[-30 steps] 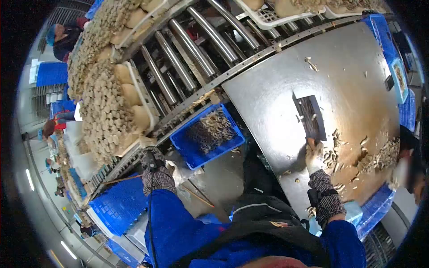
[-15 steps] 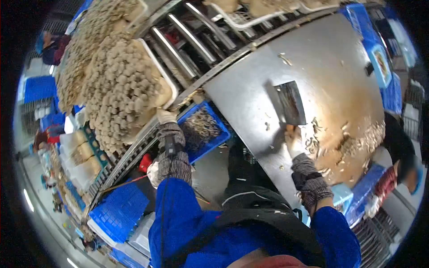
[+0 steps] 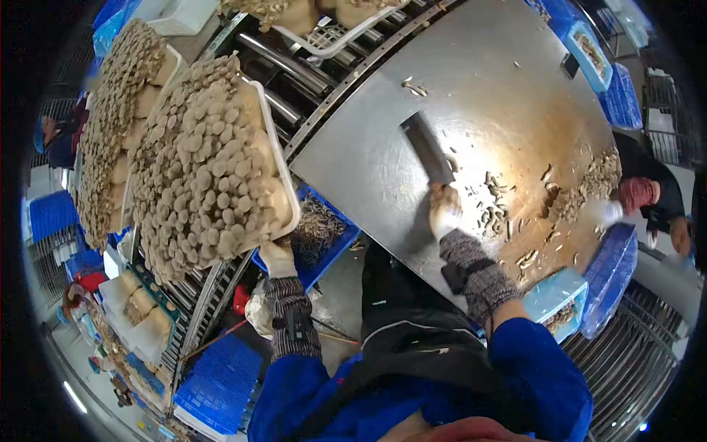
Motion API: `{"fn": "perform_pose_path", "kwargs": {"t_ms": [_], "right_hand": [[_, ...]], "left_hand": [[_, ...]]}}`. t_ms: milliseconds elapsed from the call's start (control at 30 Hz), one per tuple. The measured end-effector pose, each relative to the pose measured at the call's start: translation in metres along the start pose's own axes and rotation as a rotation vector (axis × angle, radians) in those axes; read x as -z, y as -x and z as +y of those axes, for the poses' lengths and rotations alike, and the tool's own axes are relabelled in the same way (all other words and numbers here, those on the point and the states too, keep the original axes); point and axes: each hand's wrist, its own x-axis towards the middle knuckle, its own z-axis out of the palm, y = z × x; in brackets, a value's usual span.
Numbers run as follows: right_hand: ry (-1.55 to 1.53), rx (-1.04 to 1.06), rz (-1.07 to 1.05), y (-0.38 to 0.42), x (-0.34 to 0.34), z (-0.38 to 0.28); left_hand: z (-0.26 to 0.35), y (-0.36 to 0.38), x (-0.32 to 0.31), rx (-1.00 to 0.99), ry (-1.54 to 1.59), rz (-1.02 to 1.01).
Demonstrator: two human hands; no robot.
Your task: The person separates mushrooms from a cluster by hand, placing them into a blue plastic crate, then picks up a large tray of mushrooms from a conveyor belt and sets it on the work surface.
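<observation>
My right hand (image 3: 445, 214), gloved, is closed on the handle of a cleaver (image 3: 425, 146), whose broad dark blade is held over the metal table (image 3: 361, 140). My left hand (image 3: 278, 259), in a pale glove, grips the near corner of a white tray (image 3: 289, 193); some of its fingers are hidden by the tray edge. Clusters of brownish mushrooms (image 3: 210, 162) with rounded caps fill that tray, their pale bases facing the table. Just beyond my left hand, a blue crate (image 3: 340, 247) holds mushroom scraps.
Loose mushroom pieces (image 3: 495, 210) and a heap (image 3: 593, 180) lie on the table. Metal rollers (image 3: 283, 62) run along its far-left edge, carrying more trays. A light-blue basket (image 3: 571, 291) stands at the right edge. A co-worker's sleeve and gloved hand (image 3: 605, 212) reach in from the right.
The mushroom tray has come nearer along the rollers with my left hand at its corner. The cleaver has swung to the left and its blade now slants. The co-worker's hand has reached over the heap.
</observation>
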Motion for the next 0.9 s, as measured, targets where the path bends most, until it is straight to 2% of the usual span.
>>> {"fn": "perform_pose_path", "kwargs": {"t_ms": [67,100,167,233,267,300,367,433,500,567,600,700,733,767,833,900], "right_hand": [[0.141,-0.138,0.042,-0.03,-0.002,0.033],[0.151,-0.152,0.018,-0.039,0.006,0.042],[0.033,-0.366,-0.086,-0.054,0.019,0.044],[-0.029,-0.408,-0.151,-0.051,0.021,0.044],[-0.01,-0.313,-0.115,-0.041,0.015,0.043],[-0.036,-0.305,-0.129,-0.032,0.002,0.044],[-0.504,-0.372,-0.143,-0.009,-0.018,0.02],[-0.619,-0.429,-0.279,0.003,-0.034,-0.023],[-1.062,-0.443,-0.354,-0.003,-0.009,-0.091],[-0.844,-0.427,-0.475,-0.029,0.059,-0.153],[-0.899,-0.455,-0.523,-0.032,0.061,-0.159],[-1.178,-0.281,-0.505,0.002,-0.082,-0.094],[-1.841,-0.657,-0.734,-0.007,-0.031,-0.118],[-1.844,-0.652,-0.739,-0.007,-0.024,-0.118],[-1.894,-0.826,-1.036,-0.005,-0.016,-0.111],[-1.927,-0.853,-1.019,0.005,0.007,-0.109]], "left_hand": [[0.002,0.015,-0.001,-0.065,-0.06,0.054],[0.004,0.045,-0.006,-0.182,-0.236,-0.08],[-0.017,0.035,0.026,0.122,0.114,-0.122],[-0.022,0.082,0.004,0.117,-0.01,-0.166],[-0.02,0.129,-0.031,-0.01,-0.181,-0.267],[-0.026,0.147,-0.048,0.012,-0.239,-0.057],[-0.028,0.187,-0.065,0.19,-0.089,-0.311],[-0.087,0.169,-0.009,0.338,0.115,-0.364],[-0.102,0.186,0.004,0.386,0.075,-0.35],[-0.102,0.204,0.017,0.397,0.001,-0.313],[-0.101,0.212,0.027,0.393,-0.029,-0.295],[-0.093,0.232,0.059,0.369,-0.115,-0.227],[-0.093,0.235,0.067,0.354,-0.126,-0.203],[-0.092,0.241,0.08,0.348,-0.157,-0.179],[-0.09,0.25,0.101,0.321,-0.203,-0.14],[-0.085,0.257,0.12,0.293,-0.248,-0.103]]}}
